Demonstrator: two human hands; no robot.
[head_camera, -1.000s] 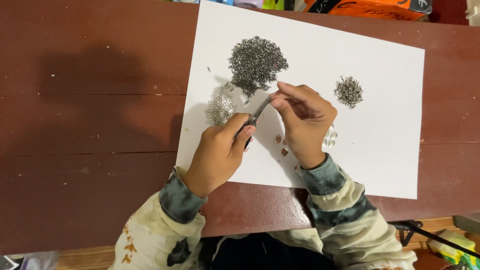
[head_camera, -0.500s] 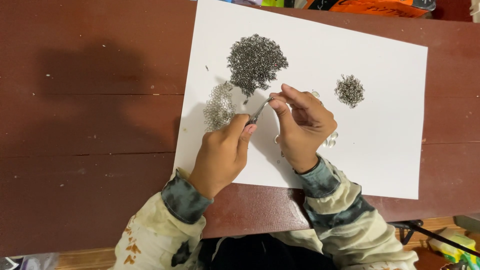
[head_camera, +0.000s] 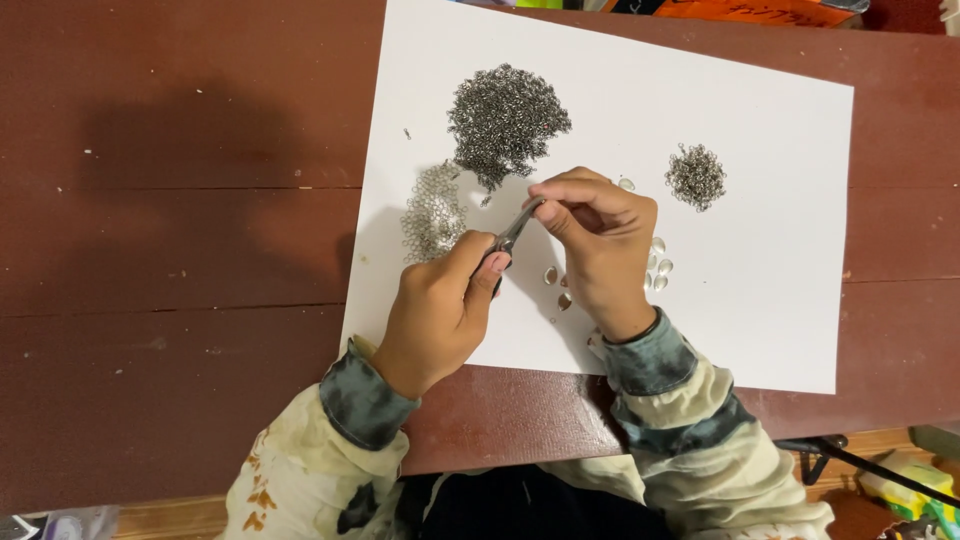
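A: What's being held, centre of frame?

B: Small pliers (head_camera: 512, 232), slim dark tool. Left hand (head_camera: 440, 310) is gripping the handles, fingers curled tight. The nose is pointing up-right into the right hand (head_camera: 600, 250), which is pinching something tiny at the tip w/ thumb and forefinger. Can't tell what, too small; prob. one ring. Hands are meeting so each is steadying the other.

A: And around them?

B: Just left of the tool, a loose patch of pale silver rings (head_camera: 433, 212). Above, upper centre, a dense dark heap of jump rings (head_camera: 508, 118). Upper right, a smaller dark clump (head_camera: 696, 176), well apart. It looks like sorting by kind, piles being kept separate.

A: Anything under the hands?

B: A few clear oval beads (head_camera: 660, 266) beside the right hand, some half hidden. All are sitting on a white paper sheet (head_camera: 780, 300), likely so small bits are showing up against the dark red-brown table (head_camera: 170, 250).
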